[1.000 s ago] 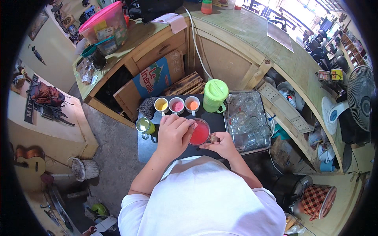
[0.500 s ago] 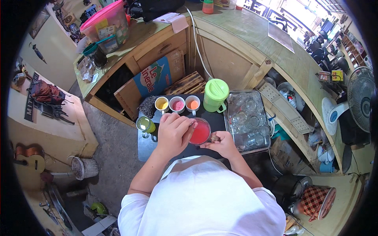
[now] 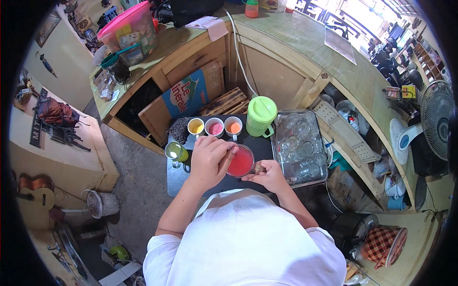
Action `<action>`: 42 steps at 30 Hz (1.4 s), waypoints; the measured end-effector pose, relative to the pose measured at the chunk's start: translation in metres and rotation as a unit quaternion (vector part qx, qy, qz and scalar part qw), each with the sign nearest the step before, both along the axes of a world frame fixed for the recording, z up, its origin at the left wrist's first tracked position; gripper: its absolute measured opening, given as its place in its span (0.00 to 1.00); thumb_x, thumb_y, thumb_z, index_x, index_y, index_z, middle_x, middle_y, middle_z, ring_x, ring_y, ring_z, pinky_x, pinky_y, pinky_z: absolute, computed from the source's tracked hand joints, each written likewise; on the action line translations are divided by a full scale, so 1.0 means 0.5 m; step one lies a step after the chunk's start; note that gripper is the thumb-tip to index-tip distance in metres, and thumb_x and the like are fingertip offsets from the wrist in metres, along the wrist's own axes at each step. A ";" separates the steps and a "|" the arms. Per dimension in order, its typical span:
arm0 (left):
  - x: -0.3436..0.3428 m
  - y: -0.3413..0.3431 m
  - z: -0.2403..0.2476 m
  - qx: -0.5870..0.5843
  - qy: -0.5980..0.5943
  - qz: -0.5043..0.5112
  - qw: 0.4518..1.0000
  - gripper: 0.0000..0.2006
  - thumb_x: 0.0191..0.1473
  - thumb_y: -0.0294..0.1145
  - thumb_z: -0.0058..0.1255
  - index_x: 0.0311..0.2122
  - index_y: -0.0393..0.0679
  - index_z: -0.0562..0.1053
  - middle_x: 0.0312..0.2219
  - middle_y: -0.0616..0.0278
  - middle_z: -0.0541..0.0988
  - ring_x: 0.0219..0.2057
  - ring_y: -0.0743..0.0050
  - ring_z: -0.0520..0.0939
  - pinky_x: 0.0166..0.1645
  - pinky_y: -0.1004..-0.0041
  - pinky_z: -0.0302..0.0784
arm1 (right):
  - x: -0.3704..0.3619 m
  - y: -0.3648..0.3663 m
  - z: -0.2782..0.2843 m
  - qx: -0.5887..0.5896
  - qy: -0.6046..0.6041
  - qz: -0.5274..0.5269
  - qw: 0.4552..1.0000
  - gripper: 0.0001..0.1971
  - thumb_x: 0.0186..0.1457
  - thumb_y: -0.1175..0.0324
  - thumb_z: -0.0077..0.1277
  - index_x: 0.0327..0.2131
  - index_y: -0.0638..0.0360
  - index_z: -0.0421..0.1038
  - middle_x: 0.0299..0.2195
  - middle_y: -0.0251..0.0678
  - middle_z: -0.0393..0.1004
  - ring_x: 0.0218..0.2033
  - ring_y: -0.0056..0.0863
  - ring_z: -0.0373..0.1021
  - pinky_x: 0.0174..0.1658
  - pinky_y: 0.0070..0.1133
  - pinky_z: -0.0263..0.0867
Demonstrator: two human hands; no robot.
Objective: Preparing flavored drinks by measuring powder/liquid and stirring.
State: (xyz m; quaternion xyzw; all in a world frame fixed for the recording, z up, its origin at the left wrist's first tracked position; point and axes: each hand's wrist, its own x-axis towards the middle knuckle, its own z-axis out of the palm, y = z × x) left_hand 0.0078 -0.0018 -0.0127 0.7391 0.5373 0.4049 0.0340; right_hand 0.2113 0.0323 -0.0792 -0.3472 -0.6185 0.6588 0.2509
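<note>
A glass mug [image 3: 241,163] of red drink is in front of my chest, and my right hand [image 3: 268,176] is closed round its handle. My left hand [image 3: 209,159] is at the mug's left rim, fingers pinched together; a thin dark bit shows at the fingertips, too small to name. Beyond the hands stand three white cups in a row, with yellow [image 3: 196,126], pink [image 3: 214,127] and orange [image 3: 233,126] contents. A glass mug of green drink [image 3: 176,151] stands to the left of my left hand. The lidded light-green pitcher [image 3: 261,117] is right of the cups.
A metal tray [image 3: 299,180] of several clear glasses lies to the right. A wooden counter [image 3: 281,43] curves round the far side, with shelves below and a fan [image 3: 405,136] at far right. Cardboard [image 3: 183,95] leans under the counter; a white bucket [image 3: 102,204] stands at left.
The mug of red drink has shifted slightly left. Both hands keep nearly the same pose around it.
</note>
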 end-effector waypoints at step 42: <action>-0.005 0.002 0.004 -0.023 -0.010 -0.063 0.998 0.03 0.46 0.27 0.55 0.29 0.43 0.75 0.24 0.65 0.78 0.28 0.66 0.73 0.36 0.67 0.65 | 0.004 0.004 0.003 -0.060 0.095 -0.039 0.993 0.20 0.42 0.85 0.57 0.13 0.60 0.54 0.18 0.26 0.64 0.28 0.18 0.71 0.36 0.21 0.73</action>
